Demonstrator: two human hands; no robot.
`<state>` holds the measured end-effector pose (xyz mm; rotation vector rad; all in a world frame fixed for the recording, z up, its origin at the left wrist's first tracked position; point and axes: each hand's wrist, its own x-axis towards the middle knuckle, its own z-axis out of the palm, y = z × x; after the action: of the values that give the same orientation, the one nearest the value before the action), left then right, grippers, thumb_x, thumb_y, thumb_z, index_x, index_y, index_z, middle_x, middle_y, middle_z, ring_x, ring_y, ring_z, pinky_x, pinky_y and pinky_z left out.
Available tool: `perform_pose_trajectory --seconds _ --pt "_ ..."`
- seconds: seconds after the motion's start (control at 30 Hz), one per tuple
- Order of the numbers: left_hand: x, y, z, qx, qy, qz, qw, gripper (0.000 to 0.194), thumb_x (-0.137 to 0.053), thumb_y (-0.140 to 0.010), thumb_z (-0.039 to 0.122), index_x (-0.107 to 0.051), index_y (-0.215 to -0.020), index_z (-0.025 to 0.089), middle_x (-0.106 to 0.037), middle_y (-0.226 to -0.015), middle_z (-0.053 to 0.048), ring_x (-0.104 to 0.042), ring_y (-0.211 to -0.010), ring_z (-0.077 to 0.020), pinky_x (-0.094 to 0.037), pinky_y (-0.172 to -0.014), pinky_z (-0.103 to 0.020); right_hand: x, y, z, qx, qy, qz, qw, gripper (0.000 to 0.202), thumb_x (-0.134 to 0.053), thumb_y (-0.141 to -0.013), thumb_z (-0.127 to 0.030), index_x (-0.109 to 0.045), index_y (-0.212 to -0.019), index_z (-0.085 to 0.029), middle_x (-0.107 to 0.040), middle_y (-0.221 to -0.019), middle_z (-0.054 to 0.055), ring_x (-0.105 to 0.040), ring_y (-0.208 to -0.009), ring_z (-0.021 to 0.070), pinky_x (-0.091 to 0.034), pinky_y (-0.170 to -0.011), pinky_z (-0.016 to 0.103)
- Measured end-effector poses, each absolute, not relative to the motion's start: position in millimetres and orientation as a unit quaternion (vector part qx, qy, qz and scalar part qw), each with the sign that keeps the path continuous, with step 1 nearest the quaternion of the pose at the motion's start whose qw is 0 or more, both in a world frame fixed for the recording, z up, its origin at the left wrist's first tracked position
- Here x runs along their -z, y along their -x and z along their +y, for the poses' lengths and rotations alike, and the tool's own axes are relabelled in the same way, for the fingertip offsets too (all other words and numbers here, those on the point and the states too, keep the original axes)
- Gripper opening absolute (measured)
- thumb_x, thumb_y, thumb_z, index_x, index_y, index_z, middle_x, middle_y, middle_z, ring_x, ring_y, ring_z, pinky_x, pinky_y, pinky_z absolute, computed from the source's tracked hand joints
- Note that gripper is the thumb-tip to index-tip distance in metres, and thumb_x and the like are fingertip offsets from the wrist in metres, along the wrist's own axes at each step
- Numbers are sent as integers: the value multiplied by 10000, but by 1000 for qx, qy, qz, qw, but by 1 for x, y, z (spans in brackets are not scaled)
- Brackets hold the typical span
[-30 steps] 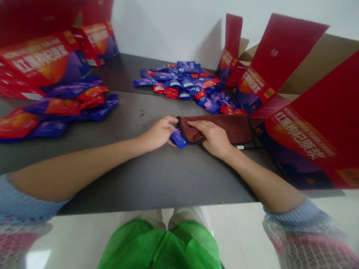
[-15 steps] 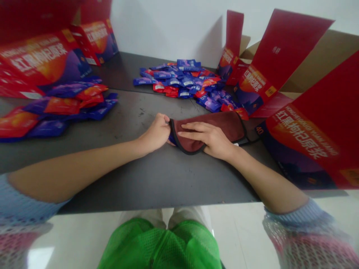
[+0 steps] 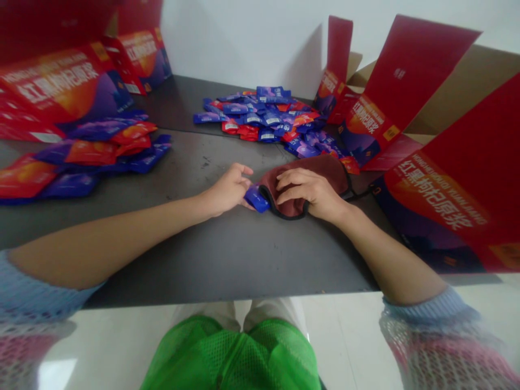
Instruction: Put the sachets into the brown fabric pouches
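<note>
the left hand (image 3: 229, 190), fingers bent, grips the left end of a small blue packet (image 3: 258, 198), though the exact pinch is partly hidden. the packet's other end meets the black-edged left end of a brown cloth pouch (image 3: 333, 170); how much lies inside, i cannot tell. the right hand (image 3: 317, 196) rests on top of the pouch, its fingers curled and slightly apart. packet and pouch are over the middle of the dark table (image 3: 244, 260), between its front and back edges, the pouch reaching toward the right, where a black cord (image 3: 359, 194) runs from its end. near the back edge, by the wall (image 3: 231, 43), lies a heap of blue and red packets (image 3: 266, 116); a second pile (image 3: 91, 154) is on the left side, in front of printed red boxes (image 3: 67, 84). along the right side stand more red boxes, a large one (image 3: 442, 200) nearest the front edge, a middle one (image 3: 368, 127) with its flap up, and a small one (image 3: 331, 86) at the back
</note>
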<state>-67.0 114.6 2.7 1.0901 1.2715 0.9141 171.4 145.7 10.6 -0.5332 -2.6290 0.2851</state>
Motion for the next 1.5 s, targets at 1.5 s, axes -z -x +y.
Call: perform_pose_trajectory --seconds 1.5 --pt "-6 68 112 -364 -513 543 556 315 -442 -979 18 -440 -1271 134 -628 -774 9 -643 -614 -144 -645 -644 -399 -31 -184 145 -41 269 -960 72 520 -519 -861 -20 -799 -1166 -334 -695 -969 57 -587 -947 221 -389 -818 354"
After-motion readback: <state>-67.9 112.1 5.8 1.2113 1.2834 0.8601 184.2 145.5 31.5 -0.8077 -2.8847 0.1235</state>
